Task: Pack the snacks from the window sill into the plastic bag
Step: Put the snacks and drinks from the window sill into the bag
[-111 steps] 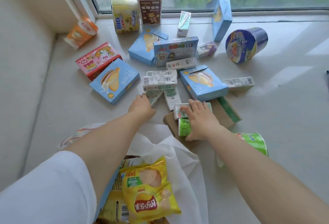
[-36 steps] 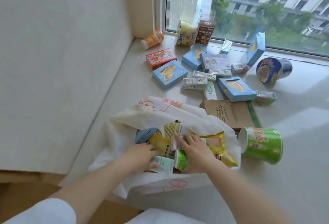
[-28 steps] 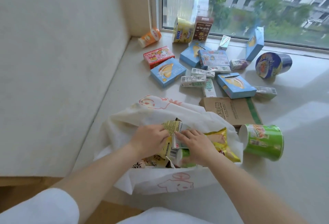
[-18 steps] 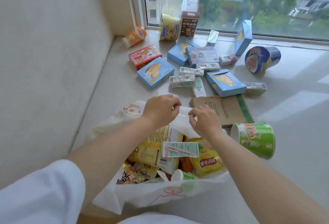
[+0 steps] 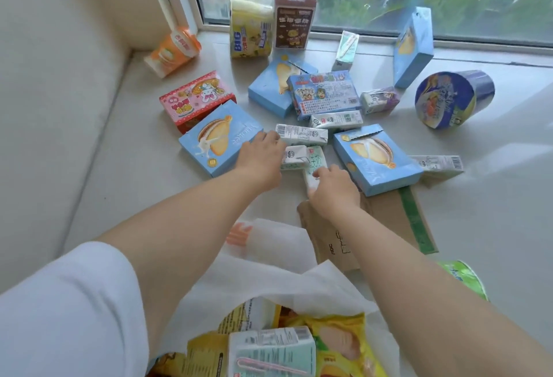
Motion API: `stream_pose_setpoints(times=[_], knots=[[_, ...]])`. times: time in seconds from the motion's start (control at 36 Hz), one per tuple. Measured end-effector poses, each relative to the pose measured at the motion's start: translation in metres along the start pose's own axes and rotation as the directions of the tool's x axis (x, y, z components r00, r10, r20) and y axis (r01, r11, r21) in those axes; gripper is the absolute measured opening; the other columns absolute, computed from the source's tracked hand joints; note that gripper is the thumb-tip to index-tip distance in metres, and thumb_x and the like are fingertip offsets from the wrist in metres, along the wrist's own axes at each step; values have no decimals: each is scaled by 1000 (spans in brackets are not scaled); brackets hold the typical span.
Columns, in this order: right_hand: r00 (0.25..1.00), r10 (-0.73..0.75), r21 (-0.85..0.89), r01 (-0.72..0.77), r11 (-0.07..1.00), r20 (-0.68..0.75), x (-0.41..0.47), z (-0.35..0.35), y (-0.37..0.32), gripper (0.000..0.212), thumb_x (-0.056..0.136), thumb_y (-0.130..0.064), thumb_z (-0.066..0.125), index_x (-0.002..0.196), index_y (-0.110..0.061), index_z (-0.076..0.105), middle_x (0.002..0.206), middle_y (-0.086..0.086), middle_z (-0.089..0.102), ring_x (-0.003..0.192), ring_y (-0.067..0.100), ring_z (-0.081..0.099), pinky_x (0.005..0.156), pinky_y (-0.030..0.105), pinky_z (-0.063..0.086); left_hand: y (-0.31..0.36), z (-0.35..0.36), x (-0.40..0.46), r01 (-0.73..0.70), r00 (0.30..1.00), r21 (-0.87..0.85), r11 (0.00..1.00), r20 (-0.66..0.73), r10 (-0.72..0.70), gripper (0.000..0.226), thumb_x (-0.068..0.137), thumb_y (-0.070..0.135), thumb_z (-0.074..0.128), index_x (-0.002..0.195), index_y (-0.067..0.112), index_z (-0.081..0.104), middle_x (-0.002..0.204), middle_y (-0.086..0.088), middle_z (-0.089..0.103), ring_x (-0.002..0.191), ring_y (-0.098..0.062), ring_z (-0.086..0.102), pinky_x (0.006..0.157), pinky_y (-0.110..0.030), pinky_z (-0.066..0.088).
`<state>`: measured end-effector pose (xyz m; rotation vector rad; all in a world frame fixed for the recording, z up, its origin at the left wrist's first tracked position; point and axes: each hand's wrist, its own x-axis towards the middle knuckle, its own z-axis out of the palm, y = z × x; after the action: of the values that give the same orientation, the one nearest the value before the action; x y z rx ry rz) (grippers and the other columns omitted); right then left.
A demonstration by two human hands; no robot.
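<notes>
left arm: short white sleeve (image 5: pixel 68 307), plain, forearm bare | right arm: bare, no sleeve visible | hands: bare

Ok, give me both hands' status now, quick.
Left hand: on a white drink carton, grip not visible.
Right hand: closing on the green-print carton, not lifted.

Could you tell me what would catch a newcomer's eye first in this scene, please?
Two bare arms reach from the bottom edge to the small drink cartons mid-sill, left hand beside right hand. Blue snack boxes fan around them. The white plastic bag gapes at the bottom, holding yellow packets.
</notes>
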<state>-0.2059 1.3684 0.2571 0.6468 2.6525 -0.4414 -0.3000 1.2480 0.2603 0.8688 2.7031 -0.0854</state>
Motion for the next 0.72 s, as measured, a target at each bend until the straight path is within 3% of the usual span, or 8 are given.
stream_pose_setpoints(times=[0.14, 0.33, 0.42, 0.5, 0.61, 0.72], knots=[[981, 190, -10, -189, 982, 50, 36, 22, -3, 80, 83, -48, 60, 142, -8, 24, 141, 10, 32, 131, 28, 35, 100, 40, 38, -4, 22, 37, -44, 998, 102, 994, 47, 39, 60, 82, 31, 61, 136, 22, 35, 155, -8, 5, 143, -30, 4, 109, -49, 22], [989, 144, -39, -143, 989, 19, 69, 27, 10, 75, 82, -32, 67, 138, -4, 26, 137, 11, 35, 128, 27, 38, 95, 37, 42, -4, 29, 76, -198, 973, 174, 964, 152, 173, 68, 80, 40, 61, 139, 18, 34, 158, -10, -16, 144, -31, -17, 115, -59, 2], [992, 127, -84, -127, 988, 5, 74, 26, 19, 75, 81, -27, 67, 139, -7, 23, 136, 11, 36, 126, 28, 39, 94, 38, 42, -3, 26, 86, -274, 946, 139, 952, 216, 241, 73, 77, 44, 65, 139, 18, 37, 158, -12, -9, 146, -29, -9, 116, -55, 6], [989, 141, -58, -144, 988, -48, 71, 33, 24, 67, 85, -24, 63, 138, -7, 25, 134, 10, 38, 125, 26, 38, 92, 37, 43, -3, 24, 89, -280, 937, 33, 959, 225, 266, 72, 74, 43, 68, 138, 26, 40, 156, -14, 1, 144, -31, 3, 113, -44, 24], [982, 185, 12, -185, 983, -38, 63, 37, 23, 61, 84, -26, 62, 131, -5, 31, 133, 11, 39, 127, 27, 37, 93, 37, 43, -2, 23, 85, -229, 948, -40, 973, 219, 232, 70, 74, 45, 66, 138, 37, 38, 140, -14, 27, 128, -33, 25, 105, -40, 35], [970, 239, 56, -241, 969, 37, 59, 28, 19, 57, 83, -26, 60, 128, -2, 34, 131, 14, 44, 121, 31, 47, 86, 37, 46, 1, 30, 71, -87, 977, -172, 981, 176, 118, 61, 75, 46, 64, 132, 36, 45, 132, -12, 31, 124, -32, 29, 103, -42, 36]])
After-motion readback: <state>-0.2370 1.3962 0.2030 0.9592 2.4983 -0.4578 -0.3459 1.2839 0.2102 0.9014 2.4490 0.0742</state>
